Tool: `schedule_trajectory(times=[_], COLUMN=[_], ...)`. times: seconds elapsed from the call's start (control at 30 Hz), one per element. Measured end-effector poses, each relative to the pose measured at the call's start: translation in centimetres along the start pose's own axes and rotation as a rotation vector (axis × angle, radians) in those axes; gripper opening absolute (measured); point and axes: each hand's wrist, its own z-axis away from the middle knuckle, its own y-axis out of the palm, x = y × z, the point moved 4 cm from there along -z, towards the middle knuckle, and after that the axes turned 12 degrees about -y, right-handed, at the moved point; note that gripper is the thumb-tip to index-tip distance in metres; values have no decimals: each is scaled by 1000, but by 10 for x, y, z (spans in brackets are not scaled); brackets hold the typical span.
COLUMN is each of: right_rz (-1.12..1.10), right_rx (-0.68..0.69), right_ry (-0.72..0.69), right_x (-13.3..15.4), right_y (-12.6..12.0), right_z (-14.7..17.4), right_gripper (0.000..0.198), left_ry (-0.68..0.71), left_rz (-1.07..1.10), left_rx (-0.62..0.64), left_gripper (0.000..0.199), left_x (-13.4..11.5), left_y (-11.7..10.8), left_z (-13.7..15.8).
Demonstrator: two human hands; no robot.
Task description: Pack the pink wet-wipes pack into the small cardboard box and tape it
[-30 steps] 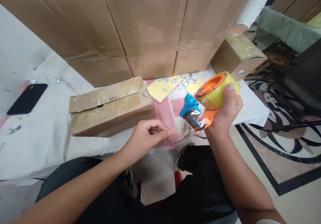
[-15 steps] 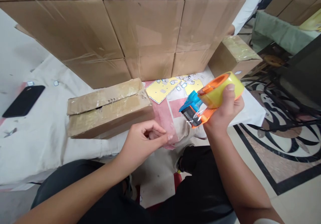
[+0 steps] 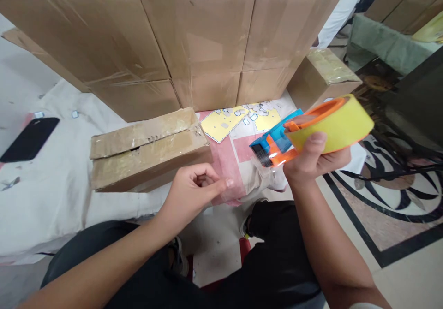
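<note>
My right hand (image 3: 316,157) grips an orange and blue tape dispenser (image 3: 277,145) loaded with a thick roll of yellowish tape (image 3: 341,124). A clear flap of tape shows at the dispenser's cutting end, which points left. My left hand (image 3: 195,187) is closed, thumb drawn towards curled fingers; whatever is between them, if anything, I cannot make out. Just beyond that hand lies a long cardboard box (image 3: 148,150) with shiny tape along its top seam and a narrow dark gap in it.
Taped cardboard boxes (image 3: 200,37) form a tall stack in front of me. Another box (image 3: 321,78) stands to its right, near a person's white sleeve (image 3: 341,14). A black phone (image 3: 30,138) lies at left on the white cloth (image 3: 65,198). Yellow printed sheets (image 3: 221,123) lie before the stack.
My right hand has turned the dispenser, so its roll now reaches farther right. The left hand's fingers have curled in a little. The long box has stayed in place.
</note>
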Motion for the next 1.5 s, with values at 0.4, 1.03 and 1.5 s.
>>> schedule_trajectory(times=[0.4, 1.03, 1.5], right_rz=[-349, -187, -115], right_rx=[-5, -57, -92], right_ry=[647, 383, 193], right_x=[-6, -23, 5], right_y=[31, 18, 11], right_z=[23, 9, 6], right_gripper=[35, 30, 32], left_ry=[70, 20, 56], left_rz=[-21, 54, 25], left_rx=[8, 70, 18], left_gripper=[36, 26, 27], left_x=[7, -3, 4], left_y=[6, 3, 1], left_z=[-12, 1, -7])
